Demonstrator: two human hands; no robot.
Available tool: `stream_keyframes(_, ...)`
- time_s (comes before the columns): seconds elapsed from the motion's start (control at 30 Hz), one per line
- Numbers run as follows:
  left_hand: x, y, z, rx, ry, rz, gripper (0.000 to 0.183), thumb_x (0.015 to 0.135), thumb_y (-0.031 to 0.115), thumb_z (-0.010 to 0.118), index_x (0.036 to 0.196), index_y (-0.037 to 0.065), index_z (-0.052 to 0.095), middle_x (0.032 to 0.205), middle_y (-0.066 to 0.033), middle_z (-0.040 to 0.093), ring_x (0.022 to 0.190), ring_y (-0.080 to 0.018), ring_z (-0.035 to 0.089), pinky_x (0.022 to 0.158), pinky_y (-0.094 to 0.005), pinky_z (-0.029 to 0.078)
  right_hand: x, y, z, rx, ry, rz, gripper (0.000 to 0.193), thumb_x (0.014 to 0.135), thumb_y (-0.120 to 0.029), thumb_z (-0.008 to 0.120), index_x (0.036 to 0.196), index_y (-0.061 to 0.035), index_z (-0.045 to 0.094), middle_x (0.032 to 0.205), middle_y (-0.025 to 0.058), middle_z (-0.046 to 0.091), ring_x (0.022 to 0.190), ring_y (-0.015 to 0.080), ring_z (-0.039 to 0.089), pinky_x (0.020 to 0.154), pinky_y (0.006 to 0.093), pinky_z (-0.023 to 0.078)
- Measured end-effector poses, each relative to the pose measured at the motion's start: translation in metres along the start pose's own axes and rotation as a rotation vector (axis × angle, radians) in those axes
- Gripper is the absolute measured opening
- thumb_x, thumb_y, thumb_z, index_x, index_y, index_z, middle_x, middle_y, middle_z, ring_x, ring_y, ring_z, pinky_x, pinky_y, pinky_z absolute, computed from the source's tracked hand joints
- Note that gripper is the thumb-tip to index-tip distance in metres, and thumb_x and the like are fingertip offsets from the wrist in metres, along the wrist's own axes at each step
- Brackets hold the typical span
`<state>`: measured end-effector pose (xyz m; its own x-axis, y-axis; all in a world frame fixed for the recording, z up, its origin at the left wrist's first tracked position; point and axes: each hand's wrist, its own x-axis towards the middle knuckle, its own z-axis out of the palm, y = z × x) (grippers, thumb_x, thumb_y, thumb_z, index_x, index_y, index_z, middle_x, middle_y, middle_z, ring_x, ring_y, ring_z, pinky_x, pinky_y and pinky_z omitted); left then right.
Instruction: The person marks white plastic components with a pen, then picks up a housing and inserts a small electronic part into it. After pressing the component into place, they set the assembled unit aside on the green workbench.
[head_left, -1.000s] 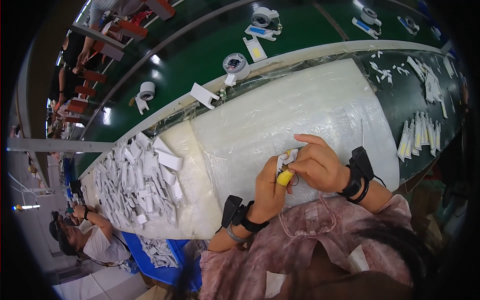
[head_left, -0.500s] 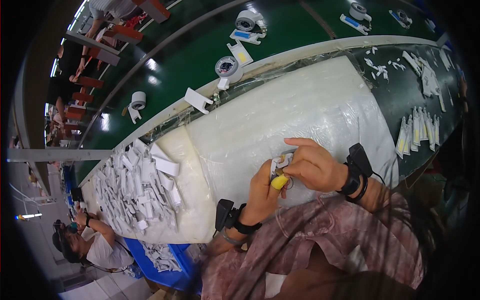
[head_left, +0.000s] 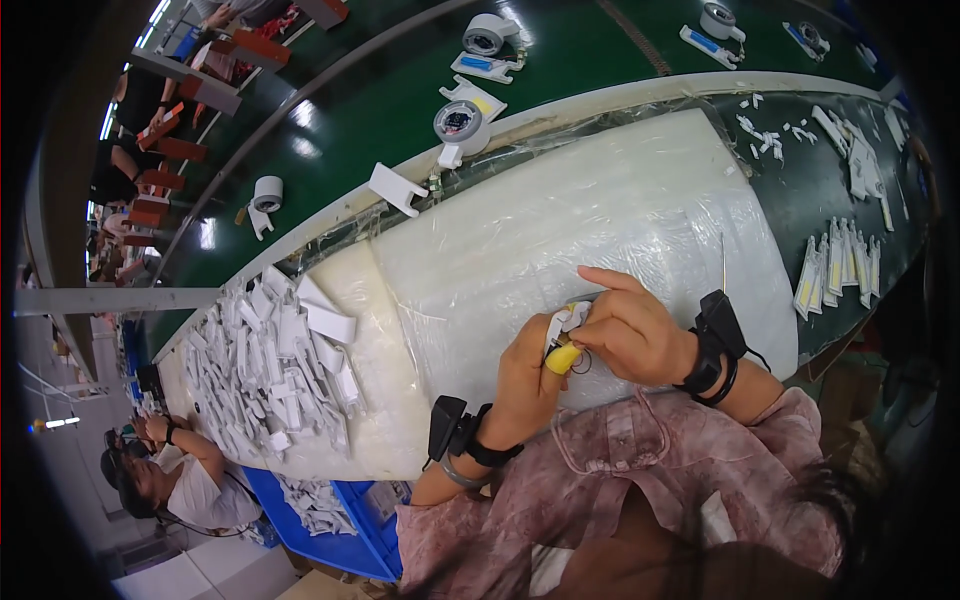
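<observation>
In front of my chest, my left hand (head_left: 528,372) is closed around a small white plastic part (head_left: 567,322) with a dark edge. A yellow cover (head_left: 563,358), like a finger cot, sits at my left thumb tip. My right hand (head_left: 630,335) meets it from the right, its thumb and bent fingers pinched at the same part while one finger sticks out. My fingers hide most of the part, and a thin dark loop shows just below it. Both hands hang over the near side of the plastic-wrapped white pad (head_left: 560,230).
Left lies a heap of white plastic pieces (head_left: 265,370), above a blue bin (head_left: 350,530). Slim pieces with yellow strips (head_left: 838,265) stand at right, beside small white bits (head_left: 765,137). Round grey-white devices (head_left: 460,125) sit on the green belt (head_left: 350,130). Another person (head_left: 195,480) works at lower left.
My hands stay together on the white part, with the right fingers shifted slightly. The white plate with a yellow patch on the belt now lies partly behind the round device.
</observation>
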<state>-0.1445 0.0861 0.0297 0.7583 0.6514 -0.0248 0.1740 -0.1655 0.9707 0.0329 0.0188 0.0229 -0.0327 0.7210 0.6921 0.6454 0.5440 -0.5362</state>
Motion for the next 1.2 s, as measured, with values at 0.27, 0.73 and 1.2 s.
stream_keyframes(0.27,-0.002,0.000,-0.002,-0.059,-0.039,-0.088,0.028,0.099,0.011,0.053,0.124,-0.001,0.056,0.078,-0.0025,0.058,0.064,-0.0082,0.053,0.056,-0.0245,0.045,-0.001,-0.002,0.002,-0.004,0.018,0.018,0.019,0.073,0.007,0.072,0.089,-0.0011,0.064,0.074,0.0067,0.056,0.066,0.0214,0.057,0.100,0.0532,0.050)
stream_keyframes(0.73,-0.004,0.009,-0.013,-0.024,-0.137,-0.185,0.054,0.087,0.015,0.071,0.132,-0.001,0.045,0.116,-0.0233,0.057,0.102,-0.0431,0.058,0.088,-0.0441,0.047,-0.005,0.004,-0.003,0.044,-0.043,-0.091,0.022,0.075,0.002,0.074,0.094,-0.0031,0.065,0.079,0.0049,0.060,0.068,0.0195,0.061,0.096,0.0470,0.051)
stream_keyframes(1.2,-0.001,0.003,-0.013,0.184,-0.067,0.109,0.057,0.087,0.018,0.072,0.133,-0.001,0.044,0.115,-0.0216,0.057,0.092,-0.0361,0.060,0.078,-0.0400,0.050,-0.003,0.006,-0.005,0.071,-0.071,-0.092,0.022,0.075,0.003,0.075,0.094,-0.0027,0.066,0.086,0.0061,0.064,0.074,0.0213,0.065,0.090,0.0443,0.053)
